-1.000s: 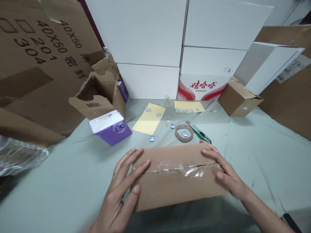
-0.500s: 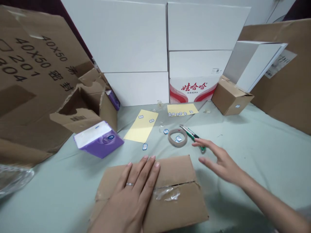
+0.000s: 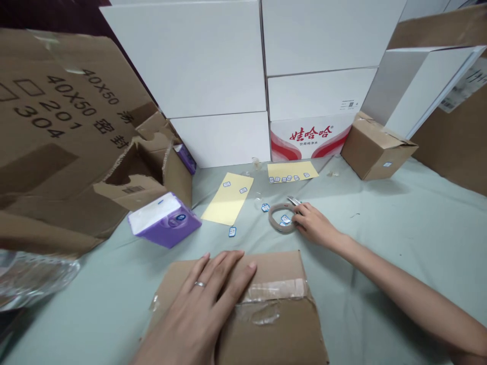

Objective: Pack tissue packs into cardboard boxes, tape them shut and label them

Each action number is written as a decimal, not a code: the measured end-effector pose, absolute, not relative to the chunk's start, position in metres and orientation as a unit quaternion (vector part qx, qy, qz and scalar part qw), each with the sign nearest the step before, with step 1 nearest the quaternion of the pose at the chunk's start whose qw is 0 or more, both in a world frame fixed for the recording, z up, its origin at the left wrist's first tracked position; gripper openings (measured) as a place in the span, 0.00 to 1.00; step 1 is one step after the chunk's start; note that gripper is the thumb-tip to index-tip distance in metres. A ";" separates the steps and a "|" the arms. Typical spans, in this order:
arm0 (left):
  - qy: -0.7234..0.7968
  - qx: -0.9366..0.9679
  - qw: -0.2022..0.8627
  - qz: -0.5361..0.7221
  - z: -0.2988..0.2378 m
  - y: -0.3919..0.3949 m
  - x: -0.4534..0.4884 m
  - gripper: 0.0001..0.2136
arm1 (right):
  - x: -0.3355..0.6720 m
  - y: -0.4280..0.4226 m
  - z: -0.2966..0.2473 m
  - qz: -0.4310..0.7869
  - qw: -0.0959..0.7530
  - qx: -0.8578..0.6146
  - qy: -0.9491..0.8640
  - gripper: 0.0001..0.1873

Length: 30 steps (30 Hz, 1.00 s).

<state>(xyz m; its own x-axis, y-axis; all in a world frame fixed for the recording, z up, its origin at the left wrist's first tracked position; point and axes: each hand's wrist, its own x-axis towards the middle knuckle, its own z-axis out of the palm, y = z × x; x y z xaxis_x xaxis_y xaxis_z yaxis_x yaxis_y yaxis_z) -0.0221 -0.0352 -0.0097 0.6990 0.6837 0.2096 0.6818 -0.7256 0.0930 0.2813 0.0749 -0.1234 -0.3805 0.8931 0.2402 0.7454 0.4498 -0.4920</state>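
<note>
The left hand [image 3: 194, 314] lay open and flat on a cardboard box [image 3: 274, 324], fingers spread and not gripping, with a ring on one finger. The box sat on a pale green cloth [image 3: 384, 253] at the bottom of the view. The lower frame edge cut off its near end, and the left wrist ran out of the frame as well. Wrinkled clear tape [image 3: 274, 290] crossed its top.

The right hand [image 3: 314, 225] reached forward, its fingers curled low against a beige tape roll [image 3: 277, 219]. Only a sliver of metal from a utility knife [image 3: 293, 201] showed past the fingertips. The rest was hidden, so I could not tell whether the hand was grasping the knife or only lying over it. A small blue-and-white sticker [image 3: 285, 219] sat inside the roll, partly hidden.

More stickers [image 3: 265, 207] lay near the roll, and two yellow paper sheets [image 3: 224, 198] stood beyond it. A purple tissue box [image 3: 165, 220] lay tilted beside a torn cardboard box [image 3: 144, 172], a stretch of cloth away from the taped box. White cartons [image 3: 190, 61] formed the back wall, their tops cut off. Crumpled clear plastic [image 3: 34, 276] was cut off at the left edge.
</note>
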 end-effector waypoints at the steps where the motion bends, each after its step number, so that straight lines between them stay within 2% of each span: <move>1: 0.361 0.926 0.003 0.105 -0.010 -0.034 -0.022 0.43 | 0.282 0.077 -0.123 0.167 0.247 -0.498 -0.814 0.09; 6: 0.344 0.934 0.032 0.089 -0.009 -0.026 -0.023 0.45 | 0.290 0.076 -0.104 0.266 0.299 -0.466 -0.789 0.04; 13: 0.369 0.917 0.067 0.134 -0.005 -0.015 -0.012 0.41 | 0.291 0.045 -0.045 0.388 0.361 -0.461 -0.711 0.18; 20: 0.353 0.926 0.108 0.084 -0.013 -0.013 -0.017 0.53 | 0.266 0.009 -0.003 0.490 0.462 -0.392 -0.627 0.17; 22: 0.358 0.916 0.151 0.103 -0.011 -0.014 -0.022 0.48 | 0.257 0.000 0.005 0.489 0.468 -0.378 -0.632 0.16; 26: 0.413 0.843 0.245 0.241 -0.010 -0.016 -0.027 0.31 | 0.237 -0.018 0.017 0.487 0.456 -0.370 -0.647 0.13; 30: 0.418 0.769 0.343 0.341 -0.007 -0.014 -0.026 0.31 | 0.219 -0.032 0.027 0.527 0.424 -0.336 -0.656 0.10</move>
<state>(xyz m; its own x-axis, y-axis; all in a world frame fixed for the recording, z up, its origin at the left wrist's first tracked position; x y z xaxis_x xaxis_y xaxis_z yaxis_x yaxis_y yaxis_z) -0.0257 -0.0143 -0.0068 0.4184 0.8766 0.2378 0.4095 -0.4158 0.8121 0.2191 -0.0323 0.0267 -0.4151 0.8869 0.2025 -0.0064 0.2197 -0.9755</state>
